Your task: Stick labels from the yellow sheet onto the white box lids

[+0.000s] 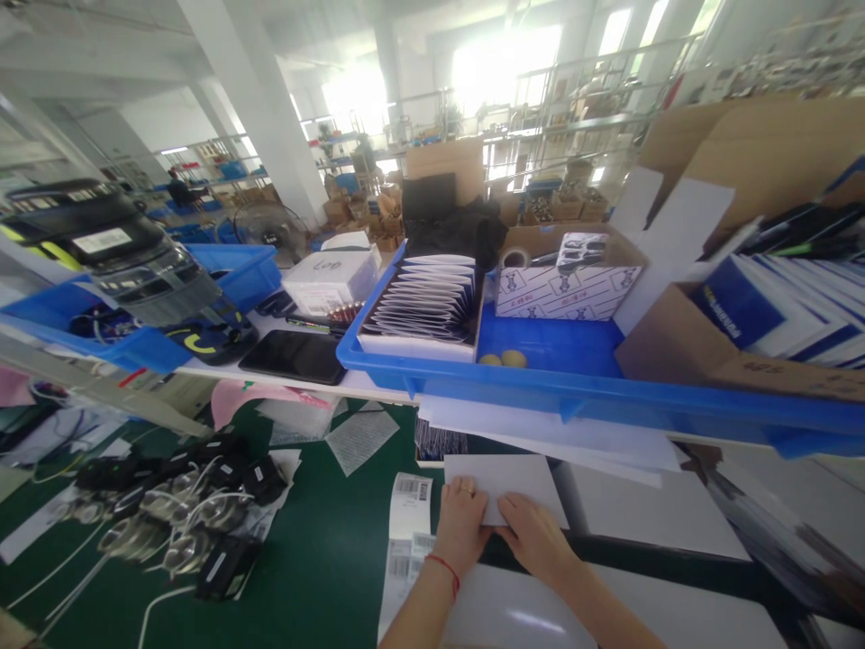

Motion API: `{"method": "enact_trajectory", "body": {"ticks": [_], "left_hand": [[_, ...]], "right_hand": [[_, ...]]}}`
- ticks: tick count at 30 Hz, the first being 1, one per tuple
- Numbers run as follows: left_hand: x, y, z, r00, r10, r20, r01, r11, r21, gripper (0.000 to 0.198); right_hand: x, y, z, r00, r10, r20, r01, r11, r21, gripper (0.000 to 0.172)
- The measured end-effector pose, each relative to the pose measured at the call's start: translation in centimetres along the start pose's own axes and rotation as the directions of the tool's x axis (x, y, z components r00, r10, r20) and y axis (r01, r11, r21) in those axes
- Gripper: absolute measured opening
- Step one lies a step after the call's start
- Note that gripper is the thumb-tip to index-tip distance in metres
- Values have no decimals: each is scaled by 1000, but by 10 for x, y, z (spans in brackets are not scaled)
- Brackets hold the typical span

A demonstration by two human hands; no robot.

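Note:
A white cardboard box lies in front of me on the green work table. My left hand, with a ring and a red cord at the wrist, grips its near left part, fingers curled over the top. Beside it my right hand closes on the near edge of the same box, its thumb close to the left one. The lower fingers are partly hidden. A strip of printed barcode labels runs just left of my left hand. Nearer to me, under my forearms, lies another white box.
More white boxes lie on the right. Metal valves with black modules and white cables crowd the left. Above, a shelf holds a blue tray with booklets, a black tablet and a brown carton.

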State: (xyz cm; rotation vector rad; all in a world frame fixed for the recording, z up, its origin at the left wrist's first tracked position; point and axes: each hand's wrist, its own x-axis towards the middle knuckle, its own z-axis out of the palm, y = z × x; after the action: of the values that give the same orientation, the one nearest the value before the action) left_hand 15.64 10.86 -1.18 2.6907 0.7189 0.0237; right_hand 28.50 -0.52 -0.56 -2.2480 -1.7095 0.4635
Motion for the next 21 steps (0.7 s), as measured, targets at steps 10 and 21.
{"method": "enact_trajectory", "body": {"ticks": [10,21], "left_hand": [[-1,0,0,1000,-13,5,13,1000,-8,26],[-3,1,-2,1000,-10,-17,9,1000,-22,30]], "right_hand": [[1,1,-6,999,42,-4,-41,993,110,13],[14,26,-29,974,213,77,-225,953,204,29]]}}
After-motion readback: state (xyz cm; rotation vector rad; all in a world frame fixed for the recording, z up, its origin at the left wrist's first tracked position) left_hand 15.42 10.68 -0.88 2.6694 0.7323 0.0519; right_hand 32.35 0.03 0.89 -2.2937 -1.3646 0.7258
